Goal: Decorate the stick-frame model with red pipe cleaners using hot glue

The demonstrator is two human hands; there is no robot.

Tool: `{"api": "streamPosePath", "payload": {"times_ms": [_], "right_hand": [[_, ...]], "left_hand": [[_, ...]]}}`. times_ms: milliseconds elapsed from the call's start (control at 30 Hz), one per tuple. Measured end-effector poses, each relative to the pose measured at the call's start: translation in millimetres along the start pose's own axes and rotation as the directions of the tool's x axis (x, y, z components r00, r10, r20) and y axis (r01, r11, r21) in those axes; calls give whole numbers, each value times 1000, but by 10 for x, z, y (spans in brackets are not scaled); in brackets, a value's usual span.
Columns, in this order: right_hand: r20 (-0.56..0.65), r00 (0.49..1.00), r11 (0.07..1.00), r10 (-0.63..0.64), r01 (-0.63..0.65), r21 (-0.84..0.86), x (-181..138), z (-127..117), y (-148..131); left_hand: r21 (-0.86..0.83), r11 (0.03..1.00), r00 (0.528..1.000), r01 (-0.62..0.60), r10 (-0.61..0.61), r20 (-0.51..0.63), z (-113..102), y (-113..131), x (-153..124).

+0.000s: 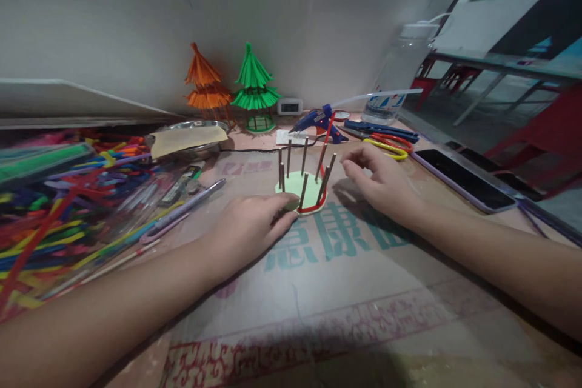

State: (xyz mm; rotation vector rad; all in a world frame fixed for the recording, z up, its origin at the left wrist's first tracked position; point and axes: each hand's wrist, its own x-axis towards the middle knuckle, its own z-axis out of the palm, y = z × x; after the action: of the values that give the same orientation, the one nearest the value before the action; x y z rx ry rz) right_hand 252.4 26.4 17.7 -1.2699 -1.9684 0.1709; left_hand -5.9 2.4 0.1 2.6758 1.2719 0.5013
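Note:
A pale green disc lies on the table with several thin brown sticks standing upright round its edge. A red pipe cleaner runs along the disc's right front rim, and its free end rises past the sticks at the back right. My left hand pinches the disc's front left edge between thumb and fingers. To the right of the disc, my right hand hovers apart from it, fingers loosely curled, with nothing visible in them.
Behind stand orange and green tree-like models, a blue glue gun and a clear bottle. Scissors and a phone lie right. Loose pipe cleaners, a pen and a metal bowl are left.

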Motion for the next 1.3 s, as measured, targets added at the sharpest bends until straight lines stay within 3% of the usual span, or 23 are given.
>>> {"api": "streamPosePath", "payload": {"times_ms": [133, 233, 367, 467, 733, 867, 1000, 1167, 1300], "right_hand": [[-6, 993, 954, 117, -111, 278, 105, 189, 233], [115, 979, 842, 170, -205, 498, 145, 239, 283], [322, 919, 769, 226, -371, 521, 140, 259, 295], [388, 899, 771, 202, -390, 503, 114, 318, 317], [426, 893, 821, 143, -348, 453, 36, 226, 126], [458, 885, 856, 82, -298, 423, -66, 146, -89], [463, 886, 942, 30, -180, 284, -133, 89, -266], [482, 873, 995, -76, 99, -22, -119, -73, -370], [488, 865, 976, -120, 194, -103, -90, -126, -345]], "left_hand": [[-26, 999, 1000, -19, 19, 9, 7, 1, 23], [-47, 999, 1000, -27, 28, 15, 0, -6, 29], [-4, 999, 999, -49, 49, 3, -35, -48, 27], [65, 996, 998, -60, 61, -14, -67, -114, 27], [146, 989, 998, -32, 38, -40, -99, -369, 56], [47, 996, 996, -82, 83, -29, -105, -549, 104], [-83, 996, 999, -26, 24, -29, -91, -672, 145], [-11, 997, 987, 76, -77, -140, -120, -613, 80], [41, 995, 948, 88, -71, -310, -196, -455, -38]]}}
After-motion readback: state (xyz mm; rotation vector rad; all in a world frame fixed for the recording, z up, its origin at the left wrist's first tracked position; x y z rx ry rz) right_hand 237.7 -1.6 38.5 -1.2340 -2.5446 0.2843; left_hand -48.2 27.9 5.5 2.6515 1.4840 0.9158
